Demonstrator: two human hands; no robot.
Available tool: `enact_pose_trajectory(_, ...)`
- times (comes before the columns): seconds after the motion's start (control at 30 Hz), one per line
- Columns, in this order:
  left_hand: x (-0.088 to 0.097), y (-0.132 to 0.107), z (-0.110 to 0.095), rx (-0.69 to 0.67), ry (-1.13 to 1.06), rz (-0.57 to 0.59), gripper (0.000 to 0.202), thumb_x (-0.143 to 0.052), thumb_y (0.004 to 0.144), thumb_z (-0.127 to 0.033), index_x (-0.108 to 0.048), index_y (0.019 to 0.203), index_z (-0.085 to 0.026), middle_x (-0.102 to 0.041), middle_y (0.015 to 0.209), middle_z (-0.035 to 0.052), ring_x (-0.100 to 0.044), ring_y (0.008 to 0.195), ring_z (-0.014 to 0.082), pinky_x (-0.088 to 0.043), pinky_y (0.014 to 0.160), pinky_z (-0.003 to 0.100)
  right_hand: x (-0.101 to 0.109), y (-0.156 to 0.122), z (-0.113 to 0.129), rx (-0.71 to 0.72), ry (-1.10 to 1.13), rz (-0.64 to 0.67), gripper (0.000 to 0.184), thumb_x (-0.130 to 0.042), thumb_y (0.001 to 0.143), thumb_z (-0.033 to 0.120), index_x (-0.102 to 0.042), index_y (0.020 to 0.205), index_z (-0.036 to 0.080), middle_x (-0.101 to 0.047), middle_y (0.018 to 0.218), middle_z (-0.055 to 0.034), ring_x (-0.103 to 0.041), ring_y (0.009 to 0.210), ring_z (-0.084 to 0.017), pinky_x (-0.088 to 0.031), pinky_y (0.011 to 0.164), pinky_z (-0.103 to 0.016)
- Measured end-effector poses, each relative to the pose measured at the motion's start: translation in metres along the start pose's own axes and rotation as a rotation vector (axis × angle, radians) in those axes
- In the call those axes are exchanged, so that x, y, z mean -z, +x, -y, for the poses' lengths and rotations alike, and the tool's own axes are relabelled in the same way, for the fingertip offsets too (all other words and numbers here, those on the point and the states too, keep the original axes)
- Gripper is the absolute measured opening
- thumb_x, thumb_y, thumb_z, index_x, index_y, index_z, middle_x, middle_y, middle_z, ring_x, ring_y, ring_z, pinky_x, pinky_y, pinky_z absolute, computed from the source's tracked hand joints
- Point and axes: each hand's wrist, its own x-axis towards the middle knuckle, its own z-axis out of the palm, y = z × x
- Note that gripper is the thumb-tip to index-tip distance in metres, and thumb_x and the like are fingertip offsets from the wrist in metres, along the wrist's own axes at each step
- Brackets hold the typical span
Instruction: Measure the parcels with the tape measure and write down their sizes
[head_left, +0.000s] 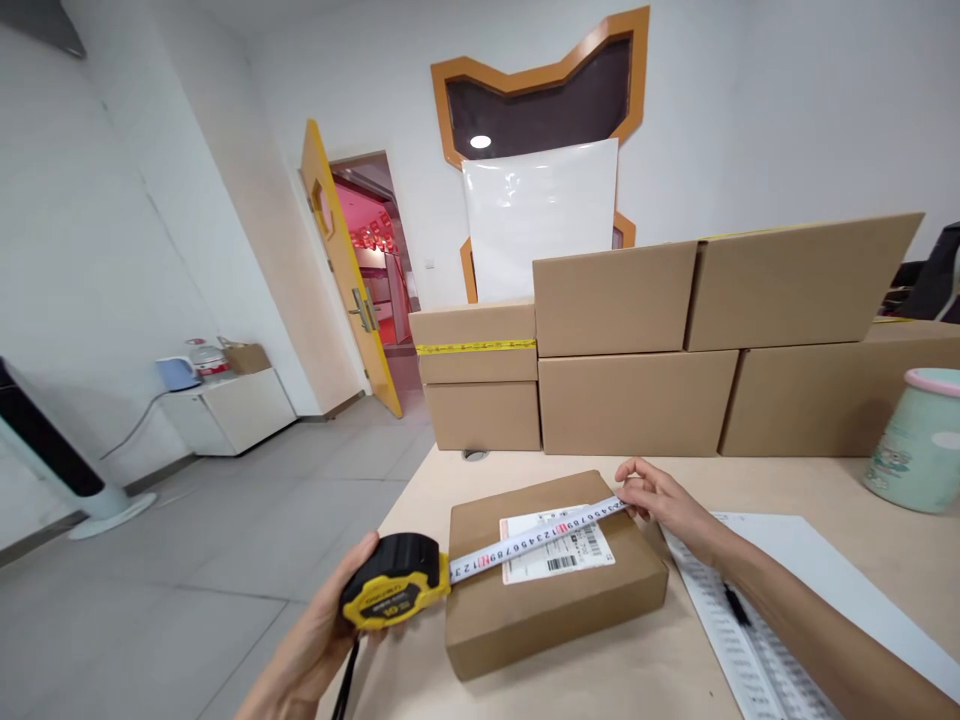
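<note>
A flat brown cardboard box (555,620) lies on the table with a white shipping label (577,563) on its top. My left hand (330,610) is wrapped round a black and yellow tape measure (394,580) at the box's left side. Its white blade (517,545) runs out across the top of the box, over the label, to the right. At the far right edge of the box, my right hand (652,495) pinches the blade's end between thumb and finger. The tip of the blade is hidden by those fingers.
Stacked cardboard boxes (637,405) line the back of the table (592,680). Printed sheets (705,600) with a black pen (736,605) lie under my right forearm. A green bin with a pink rim (911,450) stands at the right. A yellow door (349,270) stands ajar beyond.
</note>
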Motion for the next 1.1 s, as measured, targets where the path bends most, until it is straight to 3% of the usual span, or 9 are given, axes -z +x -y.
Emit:
enact_pose_trajectory(0.3, 0.010, 0.017, -0.022, -0.048, 0.070, 0.014, 0.034, -0.063, 0.072, -0.045, -0.063, 0.067, -0.012, -0.066, 0.052, 0.0115, -0.059, 0.044, 0.0180, -0.036, 0.034, 0.020, 0.008, 0.007, -0.025, 0.131, -0.202, -0.002, 0.015, -0.048, 0.084, 0.036, -0.046, 0.089, 0.023, -0.043, 0.058, 0.0080, -0.044, 0.060, -0.015, -0.033, 0.063, -0.027)
enact_pose_trajectory(0.47, 0.018, 0.020, -0.017, -0.035, 0.001, -0.090, 0.028, -0.063, 0.073, -0.041, -0.062, 0.066, -0.014, -0.064, 0.049, 0.0074, -0.057, 0.041, 0.0170, -0.035, 0.033, 0.020, -0.002, 0.001, -0.021, 0.161, -0.272, -0.005, 0.017, -0.046, 0.086, 0.039, -0.050, 0.090, 0.023, -0.043, 0.063, 0.0072, -0.042, 0.062, -0.014, -0.032, 0.062, -0.026)
enact_pose_trajectory(0.83, 0.020, 0.017, -0.012, -0.029, -0.108, -0.112, 0.035, -0.064, 0.073, -0.049, -0.061, 0.065, -0.014, -0.063, 0.046, 0.0037, -0.054, 0.038, 0.0141, -0.034, 0.033, 0.020, -0.015, -0.009, -0.030, -0.069, -0.141, -0.074, 0.035, -0.048, 0.081, 0.056, -0.048, 0.102, 0.027, -0.058, 0.087, 0.0001, -0.056, 0.080, -0.021, -0.041, 0.069, -0.028)
enact_pose_trajectory(1.1, 0.022, 0.017, -0.005, -0.065, -0.096, -0.122, 0.041, -0.061, 0.074, -0.053, -0.061, 0.066, -0.013, -0.062, 0.045, 0.0034, -0.055, 0.038, 0.0128, -0.030, 0.033, 0.019, -0.012, -0.007, -0.030, -0.141, -0.196, -0.053, 0.031, -0.044, 0.082, 0.057, -0.045, 0.101, 0.033, -0.058, 0.098, -0.0054, -0.058, 0.089, -0.027, -0.043, 0.074, -0.033)
